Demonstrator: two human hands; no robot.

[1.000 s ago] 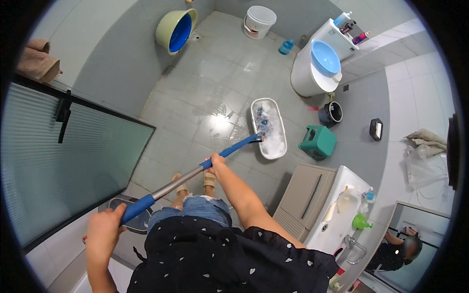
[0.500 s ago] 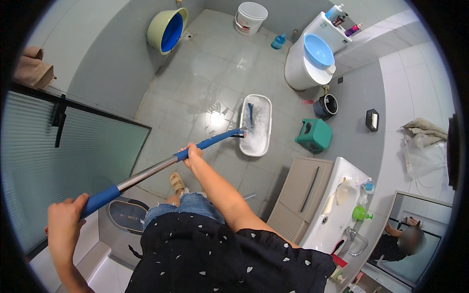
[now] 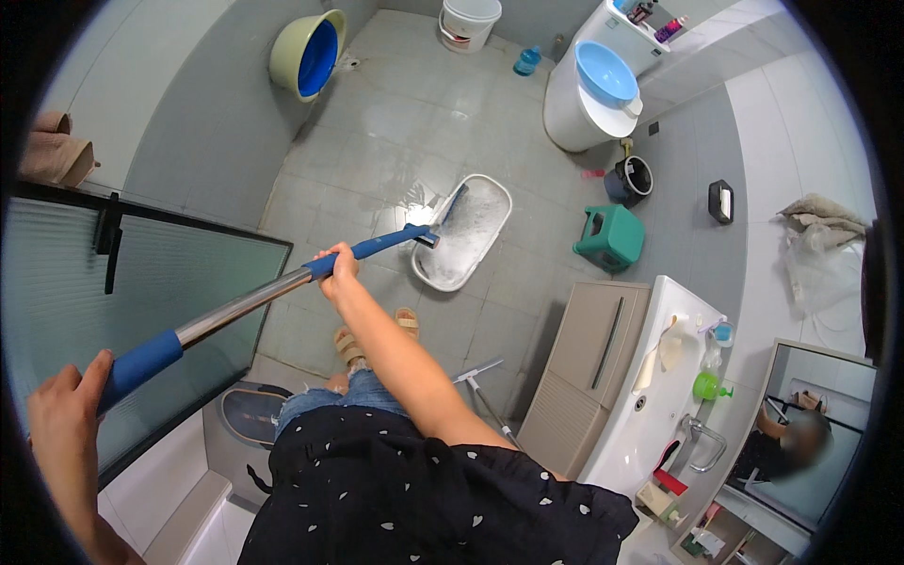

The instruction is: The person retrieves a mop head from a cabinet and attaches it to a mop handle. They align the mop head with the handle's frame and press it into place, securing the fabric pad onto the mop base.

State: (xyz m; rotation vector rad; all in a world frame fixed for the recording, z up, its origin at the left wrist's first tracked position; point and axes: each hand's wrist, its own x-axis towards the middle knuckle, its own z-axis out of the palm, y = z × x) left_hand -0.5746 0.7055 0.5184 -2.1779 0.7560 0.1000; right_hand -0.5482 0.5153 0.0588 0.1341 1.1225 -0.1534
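Left hand point(image 3: 68, 410) and right hand point(image 3: 339, 267) wrap closed round the 2 blue grips point(image 3: 141, 364) of a long-handled mop point(image 3: 247, 309), probably stiff, lightish and best held there, its lower end over the left edge of the white tub point(image 3: 489, 248).

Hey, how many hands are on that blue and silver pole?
2. The left hand grips the pole at its near end; the right hand holds it farther along, toward the white tub.
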